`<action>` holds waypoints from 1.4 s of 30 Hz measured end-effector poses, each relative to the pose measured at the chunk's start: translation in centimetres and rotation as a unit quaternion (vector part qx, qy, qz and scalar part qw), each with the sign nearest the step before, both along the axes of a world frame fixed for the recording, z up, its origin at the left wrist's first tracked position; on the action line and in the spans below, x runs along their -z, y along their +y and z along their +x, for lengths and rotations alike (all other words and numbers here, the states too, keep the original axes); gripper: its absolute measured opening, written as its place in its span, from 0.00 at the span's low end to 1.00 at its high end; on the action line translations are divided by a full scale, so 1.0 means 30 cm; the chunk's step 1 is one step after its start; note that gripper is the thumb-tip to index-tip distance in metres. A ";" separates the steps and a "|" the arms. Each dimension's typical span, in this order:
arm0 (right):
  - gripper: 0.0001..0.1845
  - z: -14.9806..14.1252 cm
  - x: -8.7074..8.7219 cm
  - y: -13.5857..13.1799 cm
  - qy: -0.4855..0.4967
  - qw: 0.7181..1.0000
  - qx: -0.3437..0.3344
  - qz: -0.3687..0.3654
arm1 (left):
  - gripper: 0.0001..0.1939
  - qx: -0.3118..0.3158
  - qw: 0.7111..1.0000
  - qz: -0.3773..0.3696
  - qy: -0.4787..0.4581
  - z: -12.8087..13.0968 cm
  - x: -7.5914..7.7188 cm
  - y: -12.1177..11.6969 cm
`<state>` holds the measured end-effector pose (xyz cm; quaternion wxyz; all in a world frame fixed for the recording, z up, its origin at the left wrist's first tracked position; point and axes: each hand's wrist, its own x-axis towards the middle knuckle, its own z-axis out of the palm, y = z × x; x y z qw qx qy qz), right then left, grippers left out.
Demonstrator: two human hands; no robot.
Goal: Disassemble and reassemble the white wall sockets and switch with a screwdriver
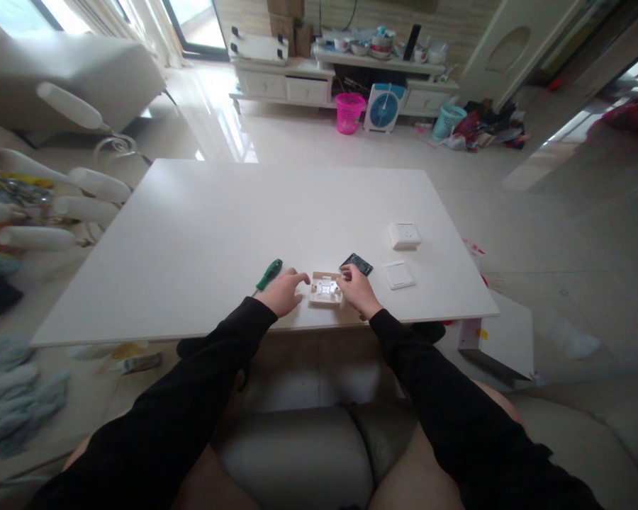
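A white open wall-socket back box [325, 290] lies near the table's front edge, its hollow inside facing up. Just left of it is my left hand [287, 292], thumb and fingers apart, with nothing between them. My right hand [357, 292] is at the box's right side with its fingertips pressed together; whatever they may pinch is too small to make out. Behind that hand lies a dark flat rectangular piece [358, 263], partly covered by it. A green-handled screwdriver [269, 275] rests beside my left hand, its tip hidden by the hand.
On the white table [276, 205], a white socket unit [405, 235] and a flat white square frame [400, 275] lie to the right. White rounded chair parts [98, 184] flank the left edge. Across the floor stand a pink basket [349, 115] and a blue fan [384, 108].
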<state>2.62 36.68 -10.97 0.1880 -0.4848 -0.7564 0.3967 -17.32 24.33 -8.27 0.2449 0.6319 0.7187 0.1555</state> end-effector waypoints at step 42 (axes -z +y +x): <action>0.15 0.052 -0.289 -0.030 0.207 0.828 -0.071 -0.516 | 0.45 0.083 0.973 0.191 -0.097 0.072 -0.198 -0.008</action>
